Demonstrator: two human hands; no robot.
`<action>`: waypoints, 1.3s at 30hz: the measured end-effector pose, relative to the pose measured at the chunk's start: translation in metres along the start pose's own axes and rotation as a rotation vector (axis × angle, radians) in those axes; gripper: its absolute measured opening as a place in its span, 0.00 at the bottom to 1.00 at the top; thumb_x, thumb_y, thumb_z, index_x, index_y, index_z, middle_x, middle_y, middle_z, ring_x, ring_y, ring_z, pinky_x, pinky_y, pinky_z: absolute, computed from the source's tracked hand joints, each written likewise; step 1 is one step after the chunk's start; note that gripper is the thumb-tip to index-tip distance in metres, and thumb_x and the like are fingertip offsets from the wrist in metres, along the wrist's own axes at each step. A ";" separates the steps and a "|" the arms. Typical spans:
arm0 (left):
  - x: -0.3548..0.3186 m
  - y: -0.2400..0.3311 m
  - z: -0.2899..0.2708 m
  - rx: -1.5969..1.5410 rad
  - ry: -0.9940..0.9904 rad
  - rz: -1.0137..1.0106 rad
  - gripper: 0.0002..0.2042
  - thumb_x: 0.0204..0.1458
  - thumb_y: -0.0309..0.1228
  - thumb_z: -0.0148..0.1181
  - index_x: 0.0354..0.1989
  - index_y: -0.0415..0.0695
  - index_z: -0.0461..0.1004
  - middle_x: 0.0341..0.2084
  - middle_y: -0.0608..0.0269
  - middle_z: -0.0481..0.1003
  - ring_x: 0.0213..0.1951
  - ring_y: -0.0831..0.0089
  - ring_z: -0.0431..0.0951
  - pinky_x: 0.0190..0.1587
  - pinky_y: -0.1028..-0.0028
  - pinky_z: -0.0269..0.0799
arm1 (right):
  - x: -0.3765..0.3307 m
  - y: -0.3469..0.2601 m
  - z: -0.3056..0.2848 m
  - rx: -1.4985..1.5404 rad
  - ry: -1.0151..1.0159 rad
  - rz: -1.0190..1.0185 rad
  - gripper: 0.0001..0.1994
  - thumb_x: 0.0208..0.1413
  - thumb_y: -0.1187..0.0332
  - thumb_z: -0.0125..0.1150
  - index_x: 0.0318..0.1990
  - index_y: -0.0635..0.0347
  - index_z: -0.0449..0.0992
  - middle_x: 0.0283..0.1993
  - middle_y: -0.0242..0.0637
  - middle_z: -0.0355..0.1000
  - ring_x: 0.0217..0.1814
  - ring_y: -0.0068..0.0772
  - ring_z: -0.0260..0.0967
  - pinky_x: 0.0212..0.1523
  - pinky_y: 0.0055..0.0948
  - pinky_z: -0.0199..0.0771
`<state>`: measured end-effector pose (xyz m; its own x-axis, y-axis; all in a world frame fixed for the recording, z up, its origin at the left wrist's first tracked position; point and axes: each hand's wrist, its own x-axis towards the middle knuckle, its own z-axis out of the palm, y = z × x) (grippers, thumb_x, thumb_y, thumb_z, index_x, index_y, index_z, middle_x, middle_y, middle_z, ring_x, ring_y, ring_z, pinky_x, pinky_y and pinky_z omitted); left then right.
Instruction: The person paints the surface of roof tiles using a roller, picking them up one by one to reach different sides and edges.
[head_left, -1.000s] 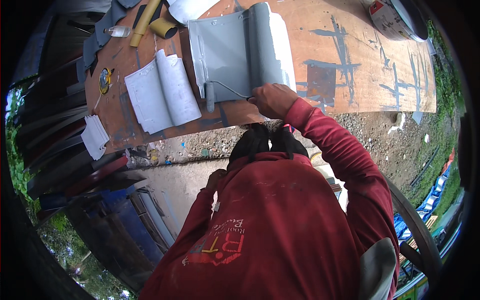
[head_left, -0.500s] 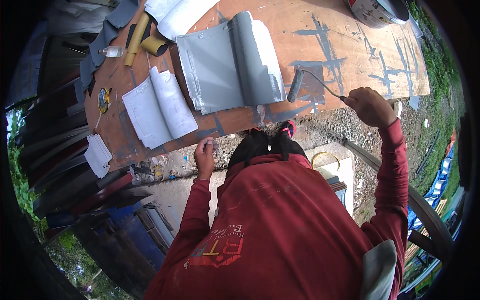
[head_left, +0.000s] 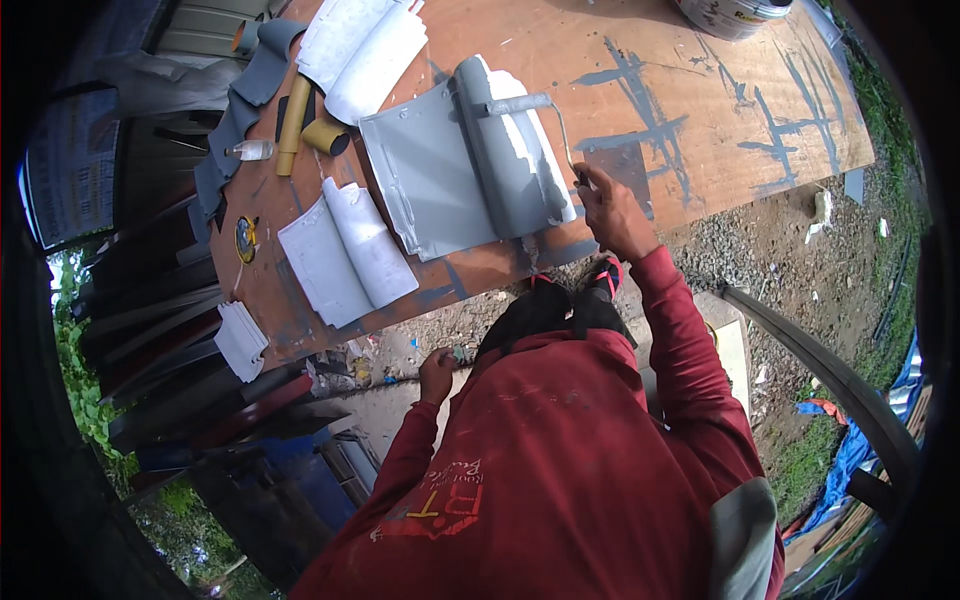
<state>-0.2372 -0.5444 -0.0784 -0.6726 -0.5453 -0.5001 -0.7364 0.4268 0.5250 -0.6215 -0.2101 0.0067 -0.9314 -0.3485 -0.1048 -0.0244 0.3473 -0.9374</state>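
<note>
My right hand (head_left: 615, 213) is closed around the handle of a paint roller (head_left: 522, 104). The grey roller head lies against the raised curve of a roof tile (head_left: 430, 165), near its white, unpainted strip. Most of that tile is covered in grey paint. Lower down, my left hand (head_left: 437, 375) hangs off the table's near edge with its fingers curled; a small grey-green patch shows at the fingertips, and I cannot make out whether it is held. A smaller white tile (head_left: 345, 255) lies left of the grey one.
The paint-streaked wooden table (head_left: 720, 110) bears a paint bucket (head_left: 735, 12) at the far right. More white tiles (head_left: 375, 70), cardboard tubes (head_left: 293, 125), a clear bottle (head_left: 252, 150) and a tape measure (head_left: 246, 240) lie to the left. A wooden post (head_left: 800, 340) stands at right.
My right hand has carried the roller left and away from me, from beside the grey tile onto its raised part. My left hand has dropped lower, farther from the table edge.
</note>
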 end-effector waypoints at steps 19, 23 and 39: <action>-0.051 -0.070 0.003 0.258 -0.294 -0.006 0.15 0.62 0.33 0.56 0.51 0.37 0.79 0.39 0.53 0.83 0.40 0.67 0.84 0.45 0.68 0.78 | -0.118 -0.012 0.004 0.022 -0.049 0.035 0.19 0.60 0.74 0.57 0.58 0.68 0.74 0.34 0.62 0.77 0.36 0.65 0.76 0.39 0.52 0.76; -0.034 -0.056 0.002 0.260 -0.270 0.047 0.16 0.62 0.33 0.56 0.52 0.37 0.79 0.40 0.53 0.83 0.40 0.67 0.84 0.45 0.68 0.78 | 0.002 -0.015 0.034 -0.043 0.079 -0.133 0.18 0.60 0.70 0.57 0.57 0.66 0.76 0.39 0.62 0.78 0.41 0.65 0.78 0.44 0.50 0.78; -0.038 -0.095 0.030 0.256 -0.259 0.118 0.18 0.62 0.36 0.55 0.54 0.36 0.77 0.41 0.53 0.82 0.38 0.68 0.84 0.42 0.67 0.79 | -0.078 -0.015 0.009 0.007 -0.022 0.037 0.19 0.60 0.71 0.59 0.58 0.67 0.75 0.39 0.61 0.79 0.40 0.61 0.80 0.43 0.46 0.78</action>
<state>-0.1439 -0.5425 -0.1303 -0.7257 -0.2959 -0.6211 -0.6255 0.6598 0.4165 -0.5448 -0.1961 0.0256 -0.9234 -0.3546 -0.1466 0.0124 0.3544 -0.9350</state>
